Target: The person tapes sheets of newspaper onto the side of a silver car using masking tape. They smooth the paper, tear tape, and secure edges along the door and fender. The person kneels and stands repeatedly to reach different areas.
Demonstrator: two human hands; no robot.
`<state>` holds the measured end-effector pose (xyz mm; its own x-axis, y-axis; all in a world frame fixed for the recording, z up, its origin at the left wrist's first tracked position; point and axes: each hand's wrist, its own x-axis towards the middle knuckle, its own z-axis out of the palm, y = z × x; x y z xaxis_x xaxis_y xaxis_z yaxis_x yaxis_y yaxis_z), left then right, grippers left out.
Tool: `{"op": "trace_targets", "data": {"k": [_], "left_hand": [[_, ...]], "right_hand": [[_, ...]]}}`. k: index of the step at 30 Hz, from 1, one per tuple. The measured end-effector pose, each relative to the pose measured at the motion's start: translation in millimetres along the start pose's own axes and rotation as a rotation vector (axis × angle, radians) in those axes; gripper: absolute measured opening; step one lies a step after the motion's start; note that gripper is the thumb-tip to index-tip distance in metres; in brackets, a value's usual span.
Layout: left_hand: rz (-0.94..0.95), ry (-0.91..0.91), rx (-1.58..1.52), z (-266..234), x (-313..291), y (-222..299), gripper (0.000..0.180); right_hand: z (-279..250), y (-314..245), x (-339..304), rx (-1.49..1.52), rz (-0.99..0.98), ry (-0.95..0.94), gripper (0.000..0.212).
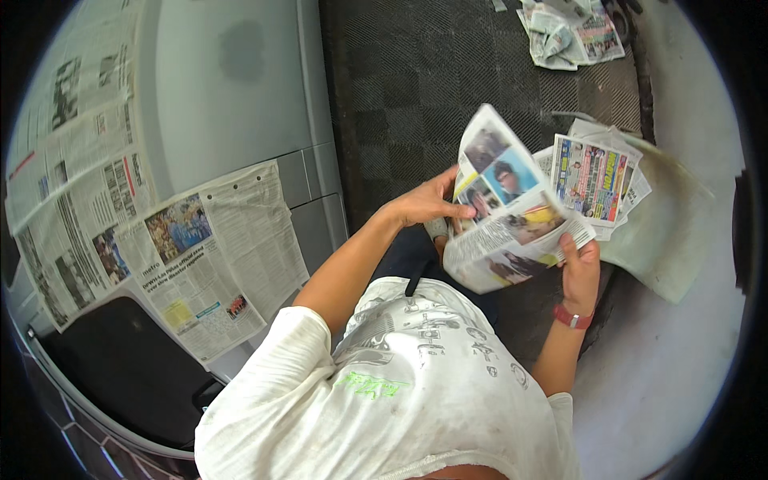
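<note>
As both forearms (356,260) reach forward, the hands (424,202) (582,272) grip a newspaper (524,220), apparently by opposite sides

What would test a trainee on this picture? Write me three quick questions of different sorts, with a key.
1. True or false: only the left hand touches the held newspaper.
2. Which wrist wears the red band?
3. Fill in: at the person's left, ____ cover part of the grey panel.

Key:
1. False; the right hand grips it too.
2. The right.
3. Newspaper sheets.
</note>
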<state>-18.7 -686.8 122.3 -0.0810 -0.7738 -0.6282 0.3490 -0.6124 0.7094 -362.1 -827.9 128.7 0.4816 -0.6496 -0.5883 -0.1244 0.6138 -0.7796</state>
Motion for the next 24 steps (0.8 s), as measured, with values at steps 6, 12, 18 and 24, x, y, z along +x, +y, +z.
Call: {"op": "trace_targets", "data": {"k": [6, 12, 18, 24], "left_hand": [[-0.127, -0.059, -0.070, -9.8, -72.1, -6.9, 0.053], [0.001, 0.436, 0.194, 13.6, -144.5, -26.8, 0.029], [0.266, 0.644, 0.341, 24.5, -208.9, -61.5, 0.050], [0.315, 0.590, 0.368, 16.0, -253.2, -77.6, 0.058]], "right_hand": [[15.7, 8.3, 32.5, -0.359, -0.192, 0.277, 0.038], [126.6, 30.5, -19.9, -0.819, -0.428, 0.294, 0.070], [266.6, 52.8, -108.6, -0.515, -0.242, -0.172, 0.052], [272.5, 76.4, -127.1, -0.058, -0.014, -0.154, 0.022]]}}
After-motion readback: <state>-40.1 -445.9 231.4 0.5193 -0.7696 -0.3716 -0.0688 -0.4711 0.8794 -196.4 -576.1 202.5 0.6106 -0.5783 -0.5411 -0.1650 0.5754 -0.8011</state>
